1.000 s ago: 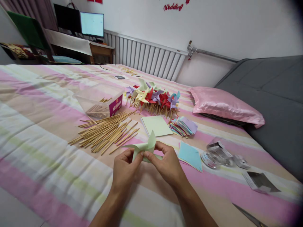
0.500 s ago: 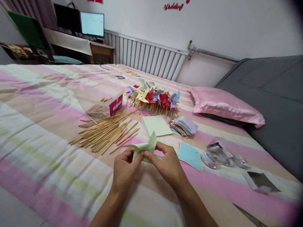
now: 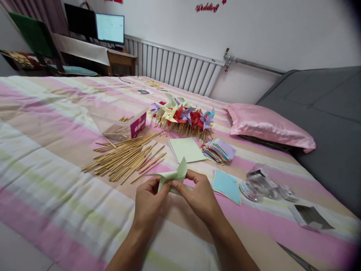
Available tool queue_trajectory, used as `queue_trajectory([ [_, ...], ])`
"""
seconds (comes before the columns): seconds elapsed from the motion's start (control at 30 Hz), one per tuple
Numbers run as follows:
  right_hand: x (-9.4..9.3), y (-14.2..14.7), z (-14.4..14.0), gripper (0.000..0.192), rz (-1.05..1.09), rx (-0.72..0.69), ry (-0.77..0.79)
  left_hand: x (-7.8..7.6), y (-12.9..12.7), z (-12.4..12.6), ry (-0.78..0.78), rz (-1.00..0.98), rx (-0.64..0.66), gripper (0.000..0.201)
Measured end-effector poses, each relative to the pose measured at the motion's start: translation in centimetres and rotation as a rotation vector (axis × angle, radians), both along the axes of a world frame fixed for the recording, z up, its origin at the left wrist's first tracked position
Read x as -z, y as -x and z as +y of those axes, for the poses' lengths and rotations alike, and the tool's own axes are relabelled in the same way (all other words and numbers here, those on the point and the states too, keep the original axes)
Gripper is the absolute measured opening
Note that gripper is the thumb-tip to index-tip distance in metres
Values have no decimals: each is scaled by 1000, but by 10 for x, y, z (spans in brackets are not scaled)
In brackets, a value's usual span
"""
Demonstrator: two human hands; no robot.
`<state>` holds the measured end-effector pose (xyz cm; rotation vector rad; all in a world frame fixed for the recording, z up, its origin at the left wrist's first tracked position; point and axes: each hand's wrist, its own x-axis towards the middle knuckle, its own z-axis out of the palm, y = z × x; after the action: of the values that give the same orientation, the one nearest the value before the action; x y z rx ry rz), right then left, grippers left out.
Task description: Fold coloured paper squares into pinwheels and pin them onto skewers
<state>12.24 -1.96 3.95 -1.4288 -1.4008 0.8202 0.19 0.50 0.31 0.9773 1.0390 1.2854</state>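
Between the hands sits a pale green paper pinwheel (image 3: 172, 176). Beyond them lie tan wooden sticks (image 3: 124, 158), a light green sheet (image 3: 186, 149), red, purple and yellow pinwheels (image 3: 182, 114); underneath, a pink-striped bedsheet (image 3: 56, 180).

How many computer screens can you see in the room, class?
2. A dark screen stands at the far left on the desk, and a lit screen stands just right of it. No others show.

Bright, even indoor light with soft shadows; wide-angle bending and dark vignetting at the right corners, which look slightly blurred.
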Motion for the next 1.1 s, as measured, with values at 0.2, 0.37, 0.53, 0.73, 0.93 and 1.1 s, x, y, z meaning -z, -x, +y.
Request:
queue_trajectory([
  [0.2, 0, 0, 1, 14, 12, -12, 5, 0, 0, 0, -9, 3, -4, 10],
  [0.37, 1, 0, 1, 14, 18, -12, 10, 0, 0, -1, -19, 9, -2, 9],
  [0.53, 2, -1, 1, 14, 9, -12, 8, 0, 0, -1, -24, 9, 3, 8],
  [0.73, 2, -1, 1, 14, 13, -15, 9, 1, 0, -2, -20, 10, 4, 8],
  [0.93, 3, -1, 1, 14, 19, -16, 8, 1, -1, -3, -22, 4, 9, 10],
  [1.1, 2, -1, 1, 11, 19, -16, 16, 3, 0, -2, -31, 8, 6, 9],
])
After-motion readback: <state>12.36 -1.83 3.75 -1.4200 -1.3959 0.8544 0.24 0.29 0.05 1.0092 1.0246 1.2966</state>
